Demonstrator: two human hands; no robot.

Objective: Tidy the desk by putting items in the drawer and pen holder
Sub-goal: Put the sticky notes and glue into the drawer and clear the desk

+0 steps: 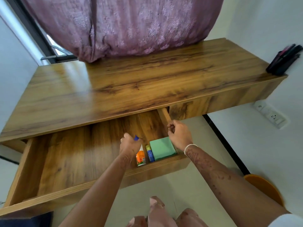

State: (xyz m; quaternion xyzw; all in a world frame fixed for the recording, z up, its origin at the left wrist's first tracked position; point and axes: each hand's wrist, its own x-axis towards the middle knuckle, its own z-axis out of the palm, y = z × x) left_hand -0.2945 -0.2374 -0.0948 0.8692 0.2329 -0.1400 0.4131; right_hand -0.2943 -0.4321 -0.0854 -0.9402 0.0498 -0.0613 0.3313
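At the right end of the drawer [65,158], the left grip [129,145] holds an orange bottle [141,157], beside a glue stick [150,153] and a green pad [162,148]. The right grip [178,135] is curled; if it holds something, I cannot tell. Next, I judge: release the bottle, then push the drawer closed.

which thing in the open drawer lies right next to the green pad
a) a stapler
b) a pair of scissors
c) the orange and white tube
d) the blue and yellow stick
d: the blue and yellow stick lies along the left edge of the green pad in the drawer. The orange tube is one place further left, beyond the stick.
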